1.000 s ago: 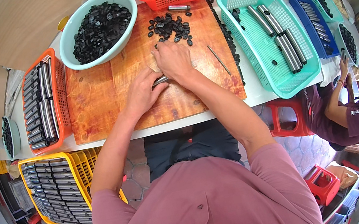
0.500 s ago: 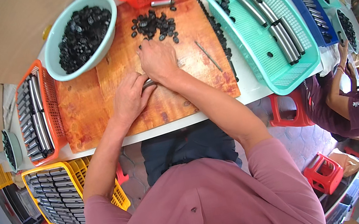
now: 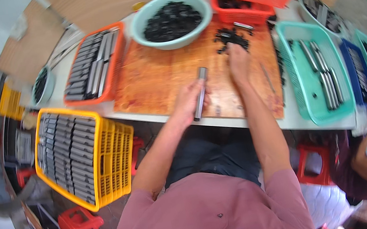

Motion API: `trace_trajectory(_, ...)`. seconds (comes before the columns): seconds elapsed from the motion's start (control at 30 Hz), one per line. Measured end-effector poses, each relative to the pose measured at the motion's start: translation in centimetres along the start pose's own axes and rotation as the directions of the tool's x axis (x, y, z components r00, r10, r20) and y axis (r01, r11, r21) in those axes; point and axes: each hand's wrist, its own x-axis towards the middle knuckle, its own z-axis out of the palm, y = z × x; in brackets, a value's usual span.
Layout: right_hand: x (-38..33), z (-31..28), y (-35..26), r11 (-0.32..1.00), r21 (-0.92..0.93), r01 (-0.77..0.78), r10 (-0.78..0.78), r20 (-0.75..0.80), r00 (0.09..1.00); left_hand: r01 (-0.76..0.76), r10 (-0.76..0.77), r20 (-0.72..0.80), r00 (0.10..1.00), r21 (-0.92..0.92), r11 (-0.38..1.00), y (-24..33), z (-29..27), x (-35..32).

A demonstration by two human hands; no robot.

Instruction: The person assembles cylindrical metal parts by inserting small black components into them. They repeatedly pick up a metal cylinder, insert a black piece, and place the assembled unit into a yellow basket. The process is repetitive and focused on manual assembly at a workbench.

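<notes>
One grey metal tube (image 3: 200, 93) sits in the left hand (image 3: 189, 99): fingers wrapped round it near mid-length, far end slanting away from the torso, near end by the front edge of the table (image 3: 297, 111). From my station I cannot tell whether it touches the wooden board (image 3: 152, 78). Right hand (image 3: 237, 56) is out at the loose pile of black pieces (image 3: 228, 35), fingertips at its near side; blur hides whether they pinch one, so I log that grip as undetermined.

Handling estimate: I judge the tube stiff, moderately weighty for its size and slick along its smooth sides. Best hold: around the middle, both ends left free. The black pieces look light, rigid and apt to skitter; I would pinch one by its edges, thumb against forefinger.

Nearby: a short metal piece (image 3: 243, 26) just beside the pile; a thin rod (image 3: 268, 77) right of the right forearm.
</notes>
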Motion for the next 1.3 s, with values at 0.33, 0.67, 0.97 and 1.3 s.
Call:
trace_trajectory(0.33,-0.6,-0.3,-0.5,0.998,0.021,0.062,-0.063,0.089,0.994,-0.088,0.09,-0.039,0.995,0.054,0.995,1.7,-3.6,-2.5)
trace_trajectory(0.67,-0.7,-0.3,-1.0,1.0,0.028,0.008,-0.012,0.148,0.989,-0.28,0.339,-0.029,0.94,0.499,0.82,10.4,-11.6,-6.8)
trace_trajectory(0.97,-1.1,0.0,-1.8,0.998,-0.017,-0.053,0.056,0.167,0.984,-0.122,0.725,-0.37,0.581,0.841,0.527,21.1,-23.9,-7.9)
trace_trajectory(1.3,-1.0,0.6,-1.7,0.998,-0.055,0.003,0.005,0.153,0.988,0.189,0.737,-0.149,0.659,0.981,0.03,19.0,-22.6,-3.7)
